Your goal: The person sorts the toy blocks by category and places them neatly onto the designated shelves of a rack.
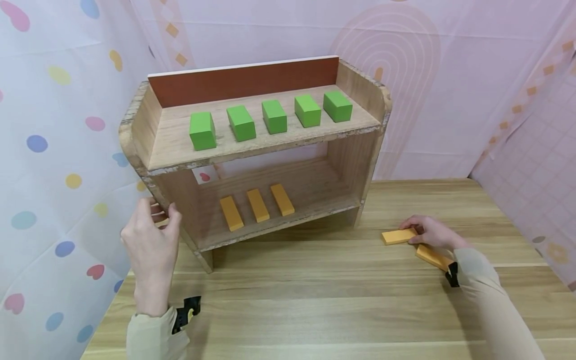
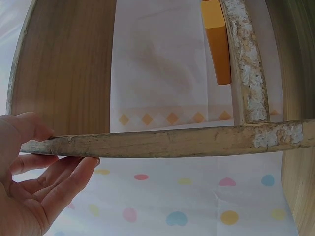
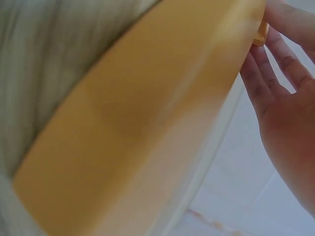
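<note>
My left hand (image 1: 150, 247) holds the front edge of the left side panel (image 2: 162, 142) of a small two-tier wooden shelf (image 1: 265, 150), thumb on one face and fingers on the other. On the table at the right, my right hand (image 1: 432, 233) pinches a flat orange block (image 1: 395, 237) by its right end. A second orange block (image 1: 433, 257) lies beneath the right wrist; it fills much of the right wrist view as a blurred orange slab (image 3: 133, 103). Three orange blocks (image 1: 258, 205) lie spaced apart on the lower tier.
Several green blocks (image 1: 274, 116) stand in a row on the upper tier, before a reddish-brown back board (image 1: 252, 80). The shelf stands on a wood-grain table (image 1: 306, 300). Patterned cloth (image 1: 58, 150) hangs at the left, the back and the right.
</note>
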Available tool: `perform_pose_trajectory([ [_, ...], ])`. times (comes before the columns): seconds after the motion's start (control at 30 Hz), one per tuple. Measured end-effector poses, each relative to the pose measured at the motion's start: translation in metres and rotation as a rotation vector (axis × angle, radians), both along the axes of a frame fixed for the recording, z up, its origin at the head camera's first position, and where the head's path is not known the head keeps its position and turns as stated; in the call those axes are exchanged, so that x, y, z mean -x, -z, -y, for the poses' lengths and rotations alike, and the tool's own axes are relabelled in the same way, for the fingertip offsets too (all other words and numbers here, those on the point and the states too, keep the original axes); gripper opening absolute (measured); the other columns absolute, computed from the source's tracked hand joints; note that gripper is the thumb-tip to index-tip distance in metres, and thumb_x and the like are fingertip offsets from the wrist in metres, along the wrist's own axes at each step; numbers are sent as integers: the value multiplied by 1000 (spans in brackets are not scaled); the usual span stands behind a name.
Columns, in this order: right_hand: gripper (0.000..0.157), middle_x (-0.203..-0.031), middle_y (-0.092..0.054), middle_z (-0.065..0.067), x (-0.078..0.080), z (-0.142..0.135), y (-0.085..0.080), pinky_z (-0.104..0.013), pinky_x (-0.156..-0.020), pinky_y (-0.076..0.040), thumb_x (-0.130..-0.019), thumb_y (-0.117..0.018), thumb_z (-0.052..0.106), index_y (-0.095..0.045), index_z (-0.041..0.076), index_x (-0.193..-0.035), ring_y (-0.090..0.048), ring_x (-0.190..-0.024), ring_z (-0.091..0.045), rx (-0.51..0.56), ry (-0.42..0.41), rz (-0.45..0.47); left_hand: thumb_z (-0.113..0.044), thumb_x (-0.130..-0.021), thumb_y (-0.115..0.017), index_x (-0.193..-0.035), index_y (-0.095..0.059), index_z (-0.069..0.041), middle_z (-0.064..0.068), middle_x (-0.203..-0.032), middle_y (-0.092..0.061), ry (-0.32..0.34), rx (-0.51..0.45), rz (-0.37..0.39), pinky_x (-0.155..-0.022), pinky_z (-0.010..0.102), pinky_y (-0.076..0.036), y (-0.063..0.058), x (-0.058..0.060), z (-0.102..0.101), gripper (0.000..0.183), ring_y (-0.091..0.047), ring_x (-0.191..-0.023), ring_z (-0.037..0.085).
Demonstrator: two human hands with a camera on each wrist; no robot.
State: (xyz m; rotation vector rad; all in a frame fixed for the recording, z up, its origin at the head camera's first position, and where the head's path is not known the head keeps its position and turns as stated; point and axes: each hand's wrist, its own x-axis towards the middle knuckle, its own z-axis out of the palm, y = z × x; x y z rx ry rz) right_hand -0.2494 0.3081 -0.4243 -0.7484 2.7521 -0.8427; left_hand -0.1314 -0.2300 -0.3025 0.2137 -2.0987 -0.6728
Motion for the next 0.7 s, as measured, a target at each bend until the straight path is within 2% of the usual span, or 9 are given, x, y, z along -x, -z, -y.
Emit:
perform_pose_trajectory([
  [0.13, 31, -108, -65, -17, -1, 2, 2, -30, -80, -50, -80, -71, 6, -65, 1, -110, -61, -96, -22, -21, 22, -35, -14, -90, -57, -96, -59, 8, 25, -89, -69, 5, -2, -6, -66, -6, -24, 0, 0, 0, 23, -69, -76, 39],
  [0.27, 31, -113, -64, -19, -2, 5, 4, -41, -85, -50, -82, -70, 6, -65, 2, -112, -61, -102, -30, -13, 33, -56, -13, -89, -57, -96, -59, 9, 25, -88, -69, 10, -2, -14, -66, -6, -24, 0, 0, 0, 23, -69, -75, 39],
  [0.4, 30, -114, -64, -19, -3, 9, 5, -49, -87, -50, -82, -69, 4, -64, 3, -112, -60, -103, -31, 3, 35, -83, -13, -89, -57, -96, -59, 9, 25, -88, -69, 13, -1, -17, -66, -9, -23, 0, 0, 0, 23, -70, -75, 39],
  [0.7, 31, -111, -64, -16, -5, 23, -3, -52, -87, -51, -81, -67, -2, -63, 2, -112, -59, -105, -36, 46, -1, -153, -14, -89, -57, -96, -59, 8, 25, -88, -69, 4, -2, -9, -67, -6, -23, 0, 1, 0, 23, -69, -75, 39],
])
